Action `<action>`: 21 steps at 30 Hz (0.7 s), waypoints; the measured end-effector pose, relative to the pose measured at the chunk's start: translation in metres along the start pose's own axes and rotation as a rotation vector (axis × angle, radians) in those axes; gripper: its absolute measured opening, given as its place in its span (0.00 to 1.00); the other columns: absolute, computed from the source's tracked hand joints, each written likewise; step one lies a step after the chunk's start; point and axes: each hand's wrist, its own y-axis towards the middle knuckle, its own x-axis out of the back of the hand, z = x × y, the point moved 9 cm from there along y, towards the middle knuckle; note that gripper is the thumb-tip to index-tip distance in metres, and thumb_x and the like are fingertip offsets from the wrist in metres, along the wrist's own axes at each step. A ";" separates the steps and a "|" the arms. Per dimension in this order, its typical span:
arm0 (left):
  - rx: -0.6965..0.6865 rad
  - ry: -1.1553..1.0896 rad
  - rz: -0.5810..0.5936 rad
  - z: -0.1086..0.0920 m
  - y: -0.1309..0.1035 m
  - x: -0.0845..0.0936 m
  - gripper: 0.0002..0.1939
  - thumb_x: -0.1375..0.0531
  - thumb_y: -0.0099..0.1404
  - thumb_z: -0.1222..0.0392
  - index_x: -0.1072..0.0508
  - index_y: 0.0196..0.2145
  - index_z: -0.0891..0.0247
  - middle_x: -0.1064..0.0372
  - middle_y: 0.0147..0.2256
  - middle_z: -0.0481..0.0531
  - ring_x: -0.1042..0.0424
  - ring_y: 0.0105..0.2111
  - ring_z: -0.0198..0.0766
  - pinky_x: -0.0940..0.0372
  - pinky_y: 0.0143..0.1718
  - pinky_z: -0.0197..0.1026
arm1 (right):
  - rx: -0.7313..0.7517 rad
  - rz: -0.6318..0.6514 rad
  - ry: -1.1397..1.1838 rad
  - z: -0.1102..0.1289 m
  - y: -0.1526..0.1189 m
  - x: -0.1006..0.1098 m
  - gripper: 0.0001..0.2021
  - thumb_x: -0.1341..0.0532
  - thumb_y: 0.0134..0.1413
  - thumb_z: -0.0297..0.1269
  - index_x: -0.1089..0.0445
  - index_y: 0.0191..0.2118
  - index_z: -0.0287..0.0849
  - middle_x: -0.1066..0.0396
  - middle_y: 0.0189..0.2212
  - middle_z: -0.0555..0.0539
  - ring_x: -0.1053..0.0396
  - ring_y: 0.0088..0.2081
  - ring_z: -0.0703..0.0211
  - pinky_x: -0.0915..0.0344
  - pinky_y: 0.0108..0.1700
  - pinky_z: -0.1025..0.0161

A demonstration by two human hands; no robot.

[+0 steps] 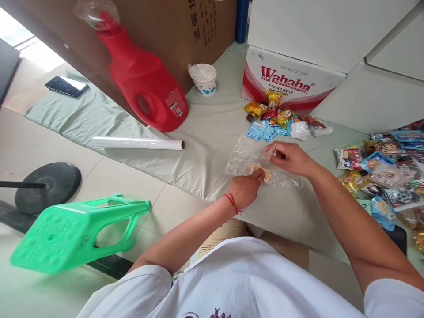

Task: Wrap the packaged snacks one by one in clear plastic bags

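A red jug [150,84] stands left of a paper cup [204,88] holding crumpled clear plastic [196,70]. My left hand [245,190], fingers extended, touches orange food [266,176] on clear film [239,158]; my right hand [289,157] curls loosely alongside. Whether either grips, I can't tell.

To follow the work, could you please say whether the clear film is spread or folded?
Spread, though wrinkled: the film extends past both sides of the orange item.

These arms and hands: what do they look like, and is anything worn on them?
The left hand and right hand are human and ungloved. A thin red bracelet is worn on the left. The shirt sleeves are white and short.
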 end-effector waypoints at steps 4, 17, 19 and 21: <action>-0.038 -0.204 -0.038 0.015 0.004 0.004 0.25 0.48 0.68 0.68 0.22 0.57 0.55 0.25 0.59 0.55 0.18 0.45 0.49 0.25 0.45 0.49 | 0.190 0.150 -0.094 0.041 -0.041 -0.044 0.08 0.44 0.65 0.35 0.28 0.38 0.46 0.30 0.63 0.46 0.25 0.55 0.54 0.28 0.44 0.60; 0.460 -0.694 -0.677 0.141 -0.010 0.074 0.26 0.53 0.75 0.43 0.29 0.55 0.63 0.26 0.54 0.63 0.26 0.53 0.47 0.32 0.56 0.50 | 0.346 0.123 -0.517 0.031 -0.073 -0.098 0.11 0.46 0.65 0.26 0.26 0.39 0.43 0.48 0.74 0.47 0.24 0.50 0.45 0.26 0.49 0.42; 0.396 -0.507 -0.449 0.124 0.009 0.064 0.32 0.47 0.72 0.38 0.33 0.62 0.65 0.26 0.55 0.65 0.31 0.60 0.53 0.38 0.62 0.54 | 0.340 0.121 -0.485 0.031 -0.075 -0.094 0.10 0.45 0.66 0.28 0.27 0.37 0.43 0.49 0.74 0.46 0.25 0.52 0.44 0.26 0.50 0.41; 0.350 -0.312 -0.226 0.110 0.016 0.046 0.39 0.36 0.63 0.39 0.34 0.64 0.66 0.25 0.53 0.66 0.31 0.59 0.60 0.38 0.62 0.58 | 0.319 0.100 -0.391 0.029 -0.079 -0.085 0.10 0.44 0.68 0.31 0.27 0.37 0.43 0.47 0.74 0.44 0.27 0.57 0.43 0.27 0.54 0.41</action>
